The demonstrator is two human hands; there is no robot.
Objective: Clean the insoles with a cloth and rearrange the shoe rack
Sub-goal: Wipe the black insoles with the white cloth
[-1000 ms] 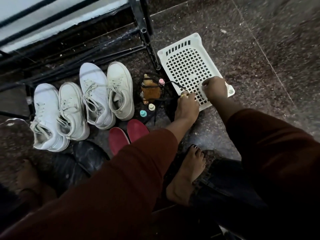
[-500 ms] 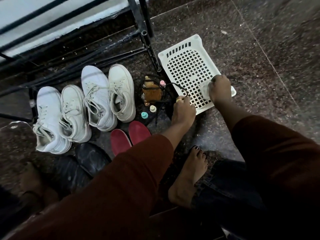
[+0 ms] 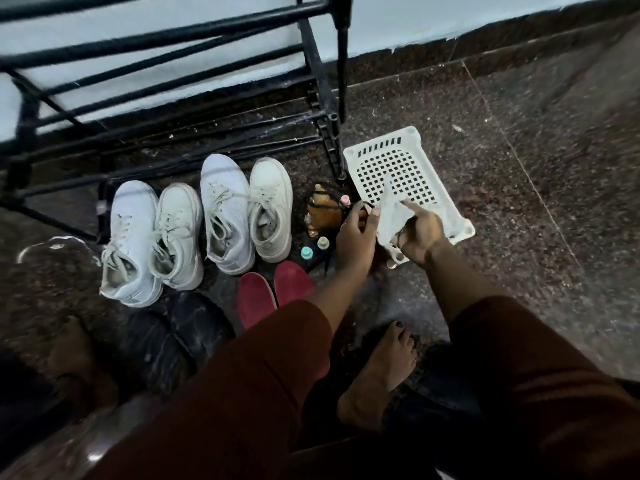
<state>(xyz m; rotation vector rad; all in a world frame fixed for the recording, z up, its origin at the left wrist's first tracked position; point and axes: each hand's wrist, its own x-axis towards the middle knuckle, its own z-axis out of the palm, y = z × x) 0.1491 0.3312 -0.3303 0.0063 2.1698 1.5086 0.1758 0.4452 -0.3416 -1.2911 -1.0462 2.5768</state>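
Note:
A whitish cloth [image 3: 391,216] hangs over the near edge of the white plastic basket [image 3: 426,168]. My right hand [image 3: 420,233] grips its right side and my left hand [image 3: 356,237] pinches its left edge. Two red insoles [image 3: 273,292] lie flat on the floor just left of my left forearm. The black metal shoe rack [image 3: 166,98] stands empty against the wall at the upper left. Two pairs of white sneakers [image 3: 194,223] sit in a row in front of it.
Small bottles with pastel caps [image 3: 313,249] and a brown item with black laces [image 3: 323,211] lie between the sneakers and the basket. Black shoes [image 3: 173,337] rest at the lower left. My bare foot [image 3: 377,375] is planted on the dark speckled floor.
My right hand lifted the cloth out of the basket. My left hand came across from the laces and took hold of the cloth's other edge. The view tilted up, showing more of the rack.

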